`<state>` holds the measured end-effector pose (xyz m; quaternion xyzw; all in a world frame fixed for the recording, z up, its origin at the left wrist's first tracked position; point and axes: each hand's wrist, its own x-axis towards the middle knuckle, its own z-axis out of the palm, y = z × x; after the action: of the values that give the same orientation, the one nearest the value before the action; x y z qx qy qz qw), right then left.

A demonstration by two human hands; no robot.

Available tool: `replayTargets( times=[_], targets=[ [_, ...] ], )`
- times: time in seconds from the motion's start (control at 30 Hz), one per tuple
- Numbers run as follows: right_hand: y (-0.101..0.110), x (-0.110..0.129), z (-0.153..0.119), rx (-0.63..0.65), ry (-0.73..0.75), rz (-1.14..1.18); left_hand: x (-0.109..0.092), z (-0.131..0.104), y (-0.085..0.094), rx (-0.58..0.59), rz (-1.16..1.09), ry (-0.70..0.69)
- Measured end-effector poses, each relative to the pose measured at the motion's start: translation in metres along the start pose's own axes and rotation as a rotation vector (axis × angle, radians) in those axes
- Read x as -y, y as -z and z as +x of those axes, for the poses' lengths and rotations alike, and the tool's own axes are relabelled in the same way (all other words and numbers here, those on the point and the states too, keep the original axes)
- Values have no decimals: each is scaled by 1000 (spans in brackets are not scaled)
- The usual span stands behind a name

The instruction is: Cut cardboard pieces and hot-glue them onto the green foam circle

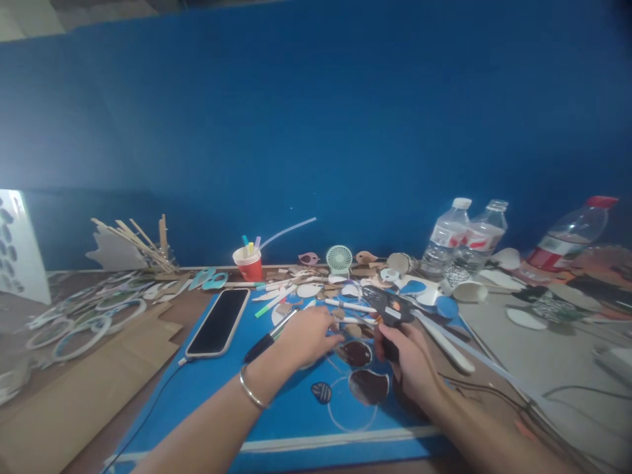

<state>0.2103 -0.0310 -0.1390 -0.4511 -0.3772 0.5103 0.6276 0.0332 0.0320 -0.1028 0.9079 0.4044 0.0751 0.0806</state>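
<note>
My right hand (407, 352) is wrapped round the handle of a black glue gun (392, 308), whose nozzle points to the upper left. My left hand (311, 336) reaches over the small craft pieces at the middle of the blue mat (291, 408); its fingers are bent downward, and what they touch is too small to make out. Just below both hands lie two dark oval pieces, one (354, 353) above the other (369, 386). Beside them is a small black striped piece (321, 393). A dark pen (269, 337) lies under my left wrist.
A phone (218, 322) lies on the mat's left, near brown cardboard (93, 388) and rings (81, 337). Behind stand a red cup (248, 266) with markers and a small fan (339, 260). Plastic bottles (447, 234) stand at the right; cables (494, 393) cross the right side.
</note>
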Motion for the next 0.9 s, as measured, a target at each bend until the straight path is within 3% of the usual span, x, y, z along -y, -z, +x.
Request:
replayTargets(
  times=[0.23, 0.37, 0.47, 0.57, 0.63, 0.77, 0.9],
  targets=[
    [2, 2, 1, -13, 7, 16, 2, 7, -6, 32, -88, 52],
    [1, 1, 0, -46, -35, 52, 16, 13, 5, -85, -203, 163],
    [2, -2, 0, -50, -46, 39, 32, 17, 15, -193, -102, 260],
    [3, -4, -1, -38, -61, 50, 40, 15, 19, -213, -30, 319],
    [3, -4, -2, -32, -74, 61, 36, 12, 15, -154, -46, 226],
    [3, -5, -2, -18, -77, 51, 20, 5, 0, 14, -77, -86],
    [4, -7, -1, 10, -56, 73, 14, 4, -10, 18, 26, -149]
  ],
)
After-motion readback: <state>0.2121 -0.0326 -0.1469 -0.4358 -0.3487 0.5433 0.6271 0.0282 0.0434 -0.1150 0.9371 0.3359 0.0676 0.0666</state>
